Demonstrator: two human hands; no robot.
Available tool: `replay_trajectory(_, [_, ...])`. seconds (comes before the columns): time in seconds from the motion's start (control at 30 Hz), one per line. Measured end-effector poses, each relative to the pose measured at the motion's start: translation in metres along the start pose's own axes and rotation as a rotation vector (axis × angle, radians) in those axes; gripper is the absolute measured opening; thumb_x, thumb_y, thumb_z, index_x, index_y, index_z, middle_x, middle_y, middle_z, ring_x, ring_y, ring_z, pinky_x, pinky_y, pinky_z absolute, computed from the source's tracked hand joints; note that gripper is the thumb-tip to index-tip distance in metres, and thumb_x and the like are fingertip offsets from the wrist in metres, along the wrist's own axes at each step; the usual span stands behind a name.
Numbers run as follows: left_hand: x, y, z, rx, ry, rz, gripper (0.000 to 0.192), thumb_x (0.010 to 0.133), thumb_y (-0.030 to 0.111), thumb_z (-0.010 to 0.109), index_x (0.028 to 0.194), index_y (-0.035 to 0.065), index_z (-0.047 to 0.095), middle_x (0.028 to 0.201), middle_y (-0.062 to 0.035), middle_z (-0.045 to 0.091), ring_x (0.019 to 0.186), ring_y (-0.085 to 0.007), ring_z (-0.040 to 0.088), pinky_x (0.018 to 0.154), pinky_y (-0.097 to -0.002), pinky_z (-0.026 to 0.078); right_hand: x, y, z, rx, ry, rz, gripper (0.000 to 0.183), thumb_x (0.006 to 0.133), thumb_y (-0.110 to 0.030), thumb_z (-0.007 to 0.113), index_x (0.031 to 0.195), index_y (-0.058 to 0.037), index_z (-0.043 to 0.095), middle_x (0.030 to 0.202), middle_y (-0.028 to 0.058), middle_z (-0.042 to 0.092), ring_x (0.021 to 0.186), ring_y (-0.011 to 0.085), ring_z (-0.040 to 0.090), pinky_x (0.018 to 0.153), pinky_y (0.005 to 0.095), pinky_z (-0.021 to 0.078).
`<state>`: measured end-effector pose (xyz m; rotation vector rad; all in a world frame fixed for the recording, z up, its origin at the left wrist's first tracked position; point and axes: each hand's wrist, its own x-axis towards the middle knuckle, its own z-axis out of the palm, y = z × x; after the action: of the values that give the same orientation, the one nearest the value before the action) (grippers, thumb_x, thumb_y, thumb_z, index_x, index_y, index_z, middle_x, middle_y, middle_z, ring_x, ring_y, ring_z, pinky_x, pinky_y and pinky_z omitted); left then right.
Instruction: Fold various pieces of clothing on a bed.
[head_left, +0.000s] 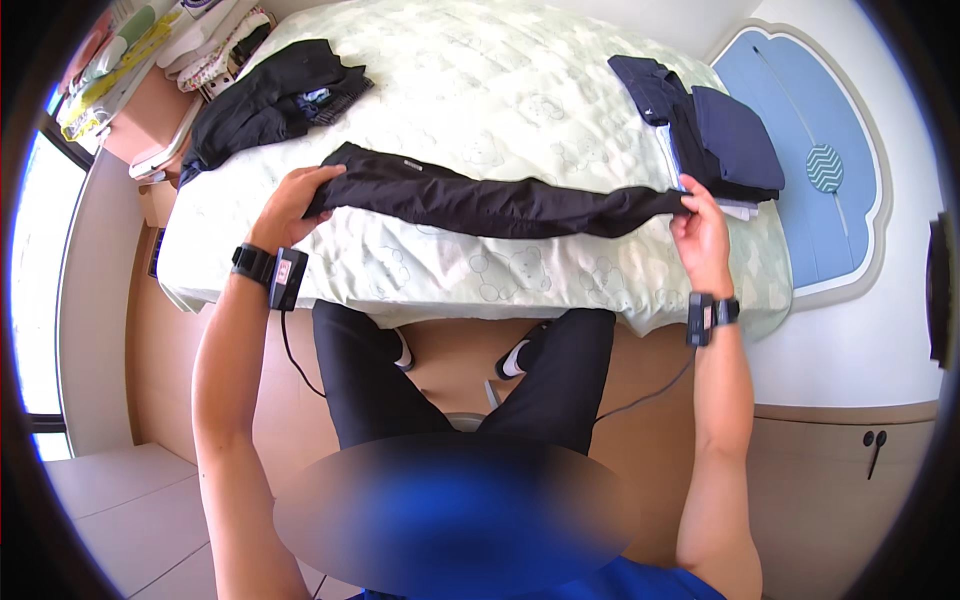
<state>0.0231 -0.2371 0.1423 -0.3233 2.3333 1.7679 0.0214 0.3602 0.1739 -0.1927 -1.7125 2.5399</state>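
A pair of black trousers (480, 202), folded lengthwise into a long strip, stretches between my two hands above the near side of the bed. My left hand (296, 199) grips the wider end, near a small light tag. The narrow end is pinched by my right hand (703, 232), fingers and thumb closed on the cloth. The strip sags a little in the middle and looks wrinkled towards the right. Beneath it lies a pale green bedspread (525, 274) with bear outlines. Both wrists carry black strapped devices with cables.
A loose heap of dark clothes (262, 105) lies at the bed's left. Folded dark garments (739, 142) are stacked at the right, beside a blue panel (810, 150) on the wall. Boxes (146, 112) piled with textiles stand at far left. A cabinet (840, 480) stands at lower right.
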Motion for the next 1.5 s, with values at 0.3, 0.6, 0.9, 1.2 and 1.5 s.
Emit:
replay_trajectory(0.3, [-0.009,0.058,0.004,-0.604,0.164,0.206,0.055,0.091,0.008,0.073,0.142,0.0031,0.052,0.126,-0.0089,0.064,0.111,-0.0143,0.064,0.093,-0.0289,0.055,-0.001,-0.031,0.035,-0.008,0.008,-0.251,0.031,0.088,-0.001,0.059,0.119,0.0009,0.065,0.096,0.0054,0.067,0.073,0.0108,0.06,0.059,0.0233,0.0462])
replay_trajectory(0.6, [0.023,-0.127,0.026,0.411,0.359,0.03,0.064,0.087,0.03,0.076,0.136,-0.0058,0.056,0.121,-0.0302,0.067,0.114,-0.0364,0.067,0.099,-0.0422,0.05,-0.046,0.154,-0.04,-0.401,0.048,0.263,0.058,0.087,-0.01,0.07,0.14,0.0032,0.05,0.089,0.0086,0.069,0.071,0.0185,0.07,0.061,0.0288,0.0551])
replay_trajectory(0.9, [-0.013,-0.044,0.126,0.812,0.367,0.668,0.062,0.093,0.029,0.068,0.142,-0.0044,0.049,0.148,-0.024,0.048,0.139,-0.04,0.044,0.115,-0.0489,0.034,0.011,0.138,-0.042,-0.366,-0.073,0.541,0.04,0.094,-0.038,0.073,0.105,0.0,0.068,0.097,0.0114,0.074,0.08,0.0206,0.072,0.068,0.0351,0.0593])
replay_trajectory(1.2, [0.034,-0.049,0.249,0.858,0.234,0.5,0.075,0.103,0.055,0.041,0.157,0.003,0.034,0.165,-0.0203,0.027,0.154,-0.0365,0.022,0.124,-0.0546,0.016,0.077,0.162,-0.012,-0.26,-0.114,0.603,0.039,0.096,-0.028,0.071,0.122,0.0015,0.064,0.124,0.0138,0.069,0.105,0.0233,0.068,0.096,0.0371,0.0541])
replay_trajectory(1.5, [0.044,-0.069,0.263,0.969,0.241,0.425,0.074,0.101,0.059,0.042,0.159,0.0138,0.034,0.166,-0.0191,0.023,0.154,-0.0381,0.02,0.124,-0.0579,0.013,0.072,0.132,0.013,-0.233,-0.146,0.477,0.043,0.09,-0.008,0.067,0.132,0.0016,0.061,0.124,0.0125,0.069,0.108,0.0232,0.068,0.099,0.0365,0.0523])
